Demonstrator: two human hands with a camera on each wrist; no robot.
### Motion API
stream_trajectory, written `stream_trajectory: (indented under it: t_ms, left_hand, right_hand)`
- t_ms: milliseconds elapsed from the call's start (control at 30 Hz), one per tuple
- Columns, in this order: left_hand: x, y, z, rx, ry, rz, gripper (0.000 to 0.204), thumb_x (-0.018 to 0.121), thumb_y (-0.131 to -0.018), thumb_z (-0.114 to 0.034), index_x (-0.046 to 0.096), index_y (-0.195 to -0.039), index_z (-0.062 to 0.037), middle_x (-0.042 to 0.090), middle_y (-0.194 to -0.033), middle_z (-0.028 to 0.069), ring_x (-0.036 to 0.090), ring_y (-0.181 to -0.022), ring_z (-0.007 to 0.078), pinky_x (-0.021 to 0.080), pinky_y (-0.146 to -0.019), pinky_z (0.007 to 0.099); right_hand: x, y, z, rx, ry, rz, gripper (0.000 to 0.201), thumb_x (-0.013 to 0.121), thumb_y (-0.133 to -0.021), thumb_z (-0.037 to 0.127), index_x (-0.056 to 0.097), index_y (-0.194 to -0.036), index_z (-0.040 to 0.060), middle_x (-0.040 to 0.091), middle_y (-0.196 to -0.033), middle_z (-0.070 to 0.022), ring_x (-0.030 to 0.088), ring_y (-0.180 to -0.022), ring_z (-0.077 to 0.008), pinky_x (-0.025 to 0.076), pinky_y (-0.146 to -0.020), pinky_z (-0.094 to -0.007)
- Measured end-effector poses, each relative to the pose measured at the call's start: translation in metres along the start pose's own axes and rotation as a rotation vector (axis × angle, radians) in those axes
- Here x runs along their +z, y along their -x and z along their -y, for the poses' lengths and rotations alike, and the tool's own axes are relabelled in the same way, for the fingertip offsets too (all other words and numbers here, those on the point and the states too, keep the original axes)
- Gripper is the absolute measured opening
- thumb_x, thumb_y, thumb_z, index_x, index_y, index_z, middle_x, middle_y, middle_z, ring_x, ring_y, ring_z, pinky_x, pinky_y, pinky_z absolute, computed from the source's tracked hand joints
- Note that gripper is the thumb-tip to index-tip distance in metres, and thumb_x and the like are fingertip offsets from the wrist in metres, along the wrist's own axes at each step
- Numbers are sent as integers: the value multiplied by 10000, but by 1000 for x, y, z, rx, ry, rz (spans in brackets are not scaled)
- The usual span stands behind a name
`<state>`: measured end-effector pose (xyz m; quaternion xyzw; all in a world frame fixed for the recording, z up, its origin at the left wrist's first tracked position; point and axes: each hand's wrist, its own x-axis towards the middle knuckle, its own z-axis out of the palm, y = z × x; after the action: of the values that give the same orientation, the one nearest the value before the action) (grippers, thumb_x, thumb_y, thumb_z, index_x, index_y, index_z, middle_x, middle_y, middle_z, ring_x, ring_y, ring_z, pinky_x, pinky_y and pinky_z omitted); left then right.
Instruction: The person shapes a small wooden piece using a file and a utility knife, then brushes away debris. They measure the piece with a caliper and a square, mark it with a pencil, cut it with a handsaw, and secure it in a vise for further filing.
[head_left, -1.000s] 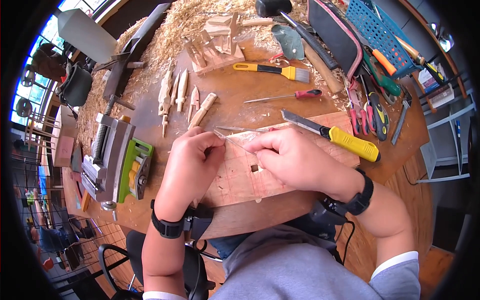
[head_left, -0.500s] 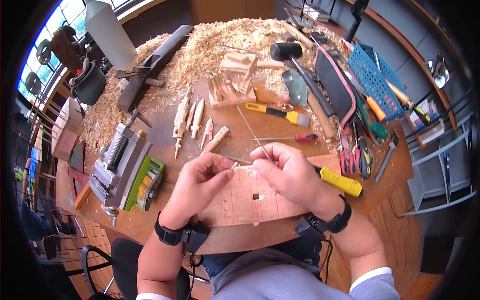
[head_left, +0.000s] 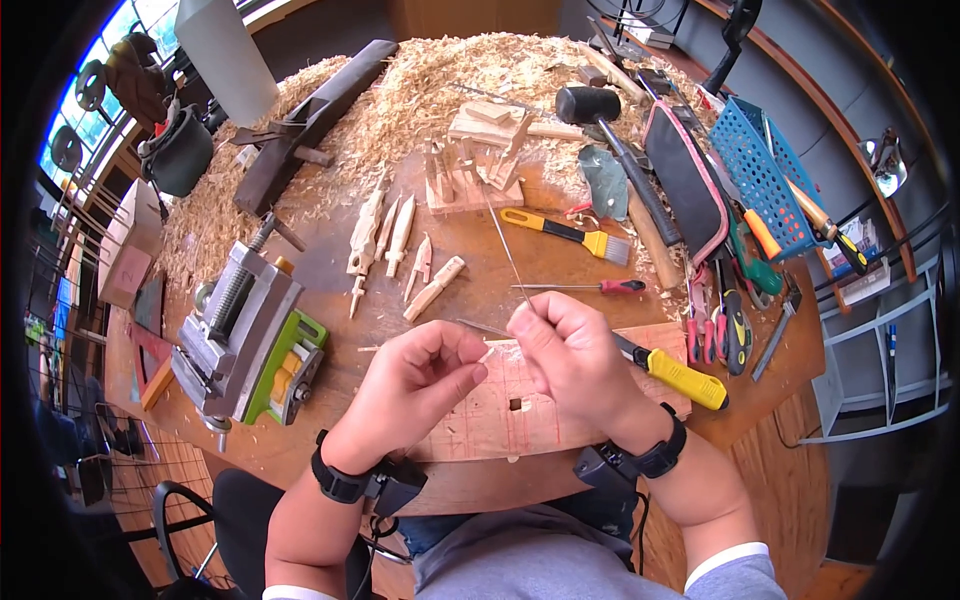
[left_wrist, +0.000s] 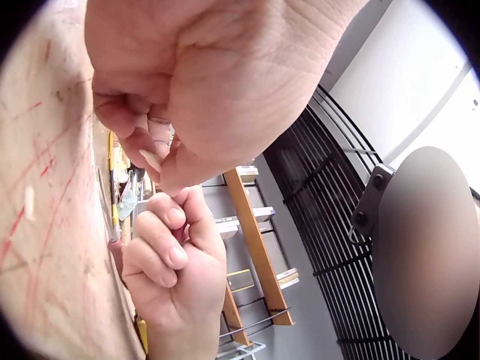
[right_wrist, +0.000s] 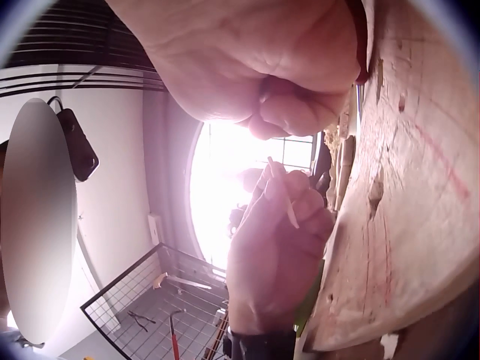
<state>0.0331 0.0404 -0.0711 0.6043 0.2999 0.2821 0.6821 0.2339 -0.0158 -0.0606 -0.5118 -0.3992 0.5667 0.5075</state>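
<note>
Cream sliver (right_wrist: 283,192) is pinched by the left hand (head_left: 415,385), thin rod (head_left: 506,245) by the right hand (head_left: 570,355).

We see a grey-blue short-sleeved top (head_left: 540,568), with a white left sleeve edge (head_left: 300,592) and a matching right sleeve edge (head_left: 728,561). Blue trousers (head_left: 602,513) below. We count two black buckled wristbands: left wristband (head_left: 338,480), right wristband (head_left: 662,450). Each carries a boxy black unit: left unit (head_left: 400,486), right unit (head_left: 603,466). Thin black cables (head_left: 641,520) hang near both.
</note>
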Motion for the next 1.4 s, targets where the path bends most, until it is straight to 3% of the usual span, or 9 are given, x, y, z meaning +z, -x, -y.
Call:
stream_trajectory:
  t_ms: [533,633,667,733,833,933,1000,1067,1400]
  left_hand:
    - [3,-1,0,20,9,-8,166,691,-908,12,634,-1064,7,642,-934,-25,582,-841,21,493,-712,185]
    - [-1,-1,-1,-54,-114,5,207,685,-889,72,621,-1074,6,617,-980,-19,573,-920,49,491,-806,208]
    - [-2,-2,1,12,-187,-32,184,712,-871,35,650,-1039,-6,619,-915,-16,562,-812,40,475,-708,206]
    - [-3,-2,1,73,-259,-64,163,740,-852,-3,679,-1003,-18,621,-851,-13,551,-704,30,459,-610,203]
    - [1,-3,-6,125,-565,-209,105,737,-804,15,698,-901,16,595,-780,63,581,-633,108,468,-576,247]
    - [0,-3,-2,131,-663,-223,104,742,-800,10,699,-894,18,598,-783,82,586,-618,132,472,-570,263]
    - [1,-4,-4,81,-680,-212,89,742,-801,25,691,-870,51,607,-819,55,571,-659,90,465,-605,234]
    - [4,-5,-3,142,-770,-218,68,736,-782,-7,700,-838,6,604,-764,123,613,-632,226,481,-583,323]
    - [4,-10,-3,152,-810,-204,40,713,-771,-15,696,-800,6,597,-732,149,616,-686,312,490,-631,378]
  right_hand:
    - [3,6,-2,-40,163,124,162,560,-1000,157,623,-985,9,589,-791,5,487,-534,-21,403,-484,-180]
    - [1,4,-5,-40,87,18,167,564,-992,139,646,-1014,-4,598,-799,-6,498,-548,-15,398,-491,-178]
    - [-1,5,-4,-40,89,16,167,564,-992,139,646,-1014,-4,598,-799,-6,498,-548,-15,398,-491,-178]
    - [-7,10,1,-247,350,-25,207,592,-953,115,674,-1058,-43,665,-843,-108,645,-779,-196,506,-696,-318]
    - [-8,27,15,-313,603,-48,230,588,-922,74,675,-1098,-48,663,-887,-197,665,-820,-308,515,-725,-368]
    - [-14,34,0,-483,713,-50,252,605,-883,7,680,-1116,-50,638,-834,-158,633,-742,-240,508,-691,-340]
    - [-15,43,4,-387,761,0,250,606,-872,-1,685,-1105,-43,652,-861,-194,648,-756,-293,504,-685,-360]
    - [-15,45,-2,-371,769,25,251,609,-865,-5,689,-1101,-34,654,-861,-202,653,-769,-315,507,-690,-373]
    - [-15,37,-15,-405,726,77,239,602,-864,-9,690,-1083,-44,672,-881,-202,662,-784,-332,518,-708,-369]
